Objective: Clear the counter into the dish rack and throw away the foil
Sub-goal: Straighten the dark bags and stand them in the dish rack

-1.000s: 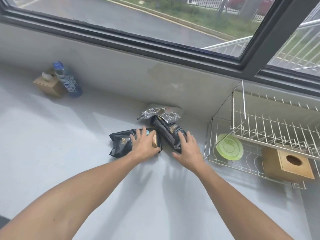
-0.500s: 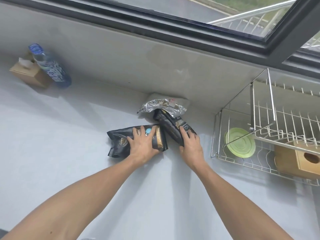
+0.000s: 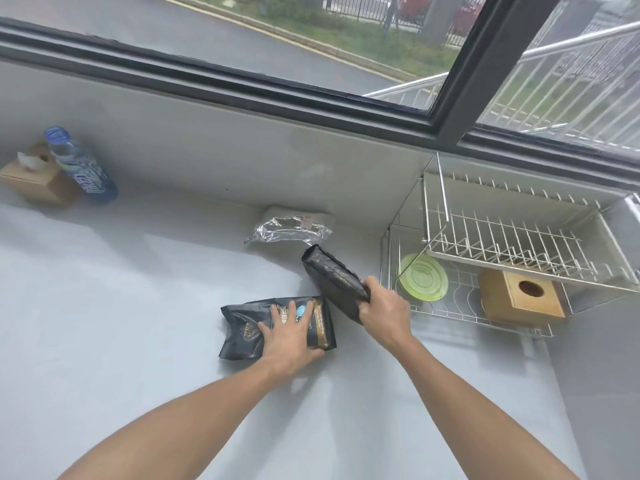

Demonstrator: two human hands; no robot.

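Two black snack pouches are in the middle of the grey counter. My left hand (image 3: 289, 336) presses flat on the left pouch (image 3: 246, 330), which lies on the counter. My right hand (image 3: 384, 311) is closed on the lower end of the right pouch (image 3: 332, 275), which is raised and tilted. Behind them, against the wall, lies a crumpled foil wrapper (image 3: 285, 230). The wire dish rack (image 3: 512, 237) stands at the right; its lower tier holds a green plate (image 3: 422, 277) and a wooden box (image 3: 523, 297).
At the far left a blue water bottle (image 3: 81, 164) leans on a cardboard tissue box (image 3: 29, 178). A low wall and window frame run along the back of the counter. The rack's upper tier overhangs the lower one.
My right hand has closed on the right pouch and lifted it away from the foil. My left hand stays on the left pouch, which has shifted slightly nearer.
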